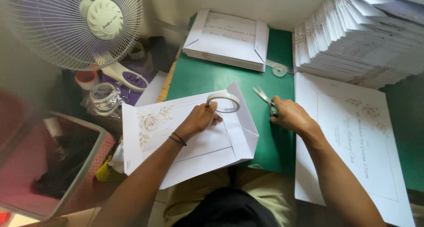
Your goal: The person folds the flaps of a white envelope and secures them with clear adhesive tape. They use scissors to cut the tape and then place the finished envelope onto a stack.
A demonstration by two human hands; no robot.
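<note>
The left hand (pixel 199 118) is gripping a tape roll (pixel 223 102) on the folded envelope (pixel 194 143); the right hand (pixel 289 115) is closing around scissors (pixel 265 99), so keeping the flap pressed flat seems wise.

At twelve o'clock I see a stack of white folded envelopes (pixel 226 39); at two o'clock, a tall leaning pile (pixel 362 32). A white, rose-printed envelope (pixel 185 134) lies at eight o'clock, possibly unsealed, and another white sheet (pixel 353 138) at four.
</note>
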